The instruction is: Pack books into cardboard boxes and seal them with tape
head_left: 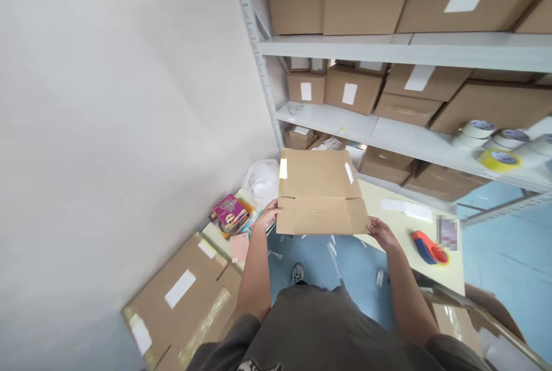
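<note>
Between both hands I hold a flattened cardboard box (321,178), brown, with white label patches near its far corners and a crease with slots across its middle. My left hand (268,215) grips its near left edge, thumb on top. On the near right corner, my right hand (380,232) pinches the cardboard, fingers mostly underneath. Under and beyond the cardboard lies a pale yellow table (388,227). A red and blue tape dispenser (431,250) rests on that table, right of my right hand. Left of my left hand are colourful packets and books (230,213).
Shelves (371,49) with several cardboard boxes (349,92) stand ahead. Tape rolls (500,158) sit on the right of one shelf. A large flattened carton (185,296) leans at lower left, by the white wall (129,100). A white plastic bag (263,181) lies behind the packets.
</note>
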{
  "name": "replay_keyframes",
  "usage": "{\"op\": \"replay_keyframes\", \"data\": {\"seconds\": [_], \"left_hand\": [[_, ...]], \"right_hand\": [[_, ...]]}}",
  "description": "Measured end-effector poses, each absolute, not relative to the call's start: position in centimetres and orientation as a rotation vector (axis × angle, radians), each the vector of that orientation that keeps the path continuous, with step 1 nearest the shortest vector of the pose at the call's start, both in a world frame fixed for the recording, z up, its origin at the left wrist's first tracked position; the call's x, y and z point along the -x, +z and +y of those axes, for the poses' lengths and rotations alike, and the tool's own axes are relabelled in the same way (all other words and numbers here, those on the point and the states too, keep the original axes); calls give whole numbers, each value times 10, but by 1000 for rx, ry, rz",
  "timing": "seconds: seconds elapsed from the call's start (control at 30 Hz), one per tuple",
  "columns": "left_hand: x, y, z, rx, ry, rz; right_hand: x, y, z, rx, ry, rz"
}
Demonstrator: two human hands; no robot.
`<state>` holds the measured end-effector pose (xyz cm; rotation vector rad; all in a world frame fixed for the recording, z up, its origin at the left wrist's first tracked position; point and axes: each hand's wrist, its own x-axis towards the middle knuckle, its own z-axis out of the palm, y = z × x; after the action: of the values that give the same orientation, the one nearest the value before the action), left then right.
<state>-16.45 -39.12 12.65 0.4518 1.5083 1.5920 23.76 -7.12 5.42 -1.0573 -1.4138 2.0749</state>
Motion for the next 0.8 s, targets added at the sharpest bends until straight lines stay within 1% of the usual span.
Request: {"op": "replay_keyframes", "data": {"seconds": [0.13,0.27,0.43,0.5,0.63,0.7,0.8], "left_hand": [[190,116,-344,-476,1573,1409],[204,112,-296,-482,1535,1334],[175,118,-247,-455,1584,1203],[150,123,-231,-427,1632,1138],[93,129,-198,-424,1687,1138],[64,130,-181,-437,1729,1182],[22,130,-154,-457,1826,1275]], "right_hand": [[-234,53,-77,1182,1942,-1322],[-224,53,-79,1365,1714,-1231],[-211,55,-96,1594,1353,-1446],[-206,59,-110,1516,1353,-1607],[-194,72,-136,1186,1491,-1818],[-187,77,-141,1119,1482,-1793],[-178,84,-135,1098,1424,-1613]]}}
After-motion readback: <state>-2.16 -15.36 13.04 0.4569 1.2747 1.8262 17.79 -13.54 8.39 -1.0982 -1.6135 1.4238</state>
